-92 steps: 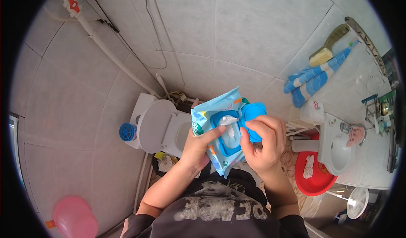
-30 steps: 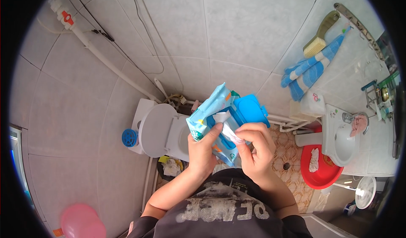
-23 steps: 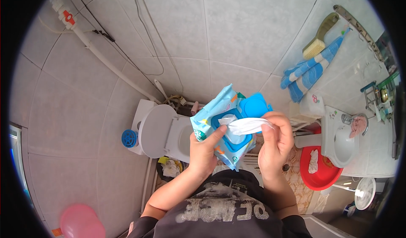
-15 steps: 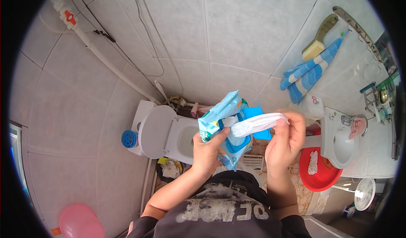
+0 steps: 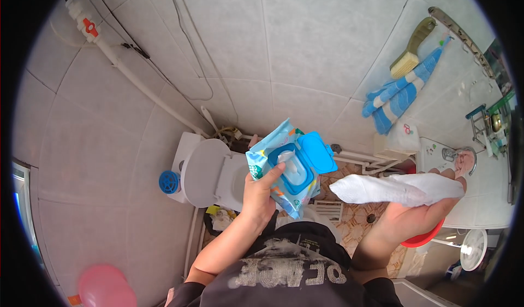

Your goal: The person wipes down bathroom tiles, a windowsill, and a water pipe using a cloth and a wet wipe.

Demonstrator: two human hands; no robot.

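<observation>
A light blue pack of wet wipes (image 5: pixel 266 150) is gripped in my left hand (image 5: pixel 257 200), the thumb resting at its opening. Its bright blue flip lid (image 5: pixel 318 153) stands open on the right, and a bit of white wipe (image 5: pixel 286 157) pokes out of the slot under my thumb tip. To the right, apart from the pack, my right hand (image 5: pixel 405 224) holds a long, loosely folded white wipe (image 5: pixel 376 189) that lies stretched across its fingers. Part of those fingers is hidden behind the wipe.
A white toilet (image 5: pixel 206 170) with its lid raised stands behind the pack on the left, a waste bin (image 5: pixel 222 219) beside it. On the right are a washbasin (image 5: pixel 474 200) and a red basin (image 5: pixel 423 239). A blue striped towel (image 5: pixel 394 106) and a brush (image 5: pixel 415 48) hang on the wall.
My right hand has drawn the wipe off to the right, fully clear of the pack, and turned so it lies along the fingers. The pack has shifted slightly left with my left hand.
</observation>
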